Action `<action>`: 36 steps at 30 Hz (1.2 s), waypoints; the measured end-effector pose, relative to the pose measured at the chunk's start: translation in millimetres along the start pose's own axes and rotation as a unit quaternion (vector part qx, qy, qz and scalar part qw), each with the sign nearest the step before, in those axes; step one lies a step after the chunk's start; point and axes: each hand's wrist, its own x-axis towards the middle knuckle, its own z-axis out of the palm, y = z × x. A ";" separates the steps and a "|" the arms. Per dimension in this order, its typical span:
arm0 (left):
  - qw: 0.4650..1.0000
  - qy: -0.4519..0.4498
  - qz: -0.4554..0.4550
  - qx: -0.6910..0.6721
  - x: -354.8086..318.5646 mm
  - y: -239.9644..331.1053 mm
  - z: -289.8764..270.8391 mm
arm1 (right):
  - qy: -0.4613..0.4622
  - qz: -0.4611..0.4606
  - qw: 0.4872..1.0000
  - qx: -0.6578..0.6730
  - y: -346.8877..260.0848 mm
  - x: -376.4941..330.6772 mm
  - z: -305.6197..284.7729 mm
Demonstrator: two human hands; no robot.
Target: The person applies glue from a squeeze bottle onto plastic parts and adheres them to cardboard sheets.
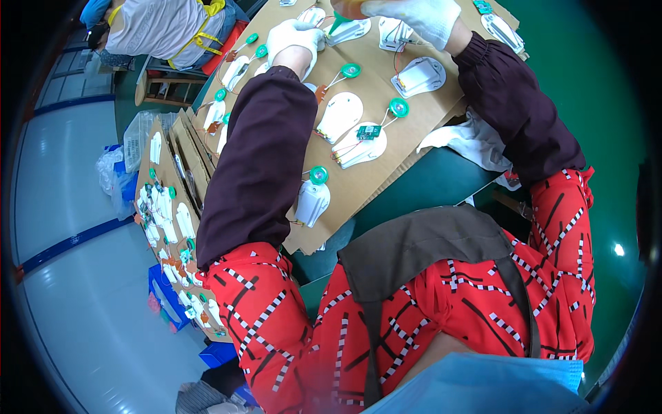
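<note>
Both my hands wear white gloves and reach over the far part of a cardboard sheet (376, 176). My right hand (424, 19) is closed round an amber-orange bottle-like object (350, 8) with a green pointed tip, cut off by the upper edge. Next to a white plastic housing (312, 16), my left hand (293, 40) has its fingers curled; what they grip is hidden. Nearer me lie more white housings (340, 116) with thin wires and green round discs like small speakers (398, 107). One carries a green circuit board (369, 132).
A white cloth (472, 141) lies by the cardboard's right edge. At left, another cardboard sheet (163, 207) bears several white housings and green parts, beside a clear plastic bin (138, 134). Blue bins (165, 297) stand lower left. Another person (155, 31) sits at the upper left.
</note>
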 end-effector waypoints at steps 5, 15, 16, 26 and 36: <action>1.000 -0.002 -0.019 -0.009 0.6 -1.0 0.0 | 0.003 0.021 1.000 -0.022 -4.7 0.3 4.5; 0.999 0.003 -0.016 0.029 -5.0 14.8 -2.6 | 0.070 0.045 0.996 -0.041 -9.8 -13.6 7.2; 0.999 0.006 -0.016 0.039 -5.5 15.4 -3.4 | 0.083 0.049 0.992 -0.077 -14.5 -15.8 9.4; 0.918 -0.121 0.204 0.316 -4.2 58.9 -54.9 | 0.122 0.088 0.949 0.277 -38.8 -37.4 -90.7; 0.893 -0.002 0.108 0.437 20.4 58.8 -23.7 | 0.066 0.121 0.932 0.336 -59.1 -12.0 -75.7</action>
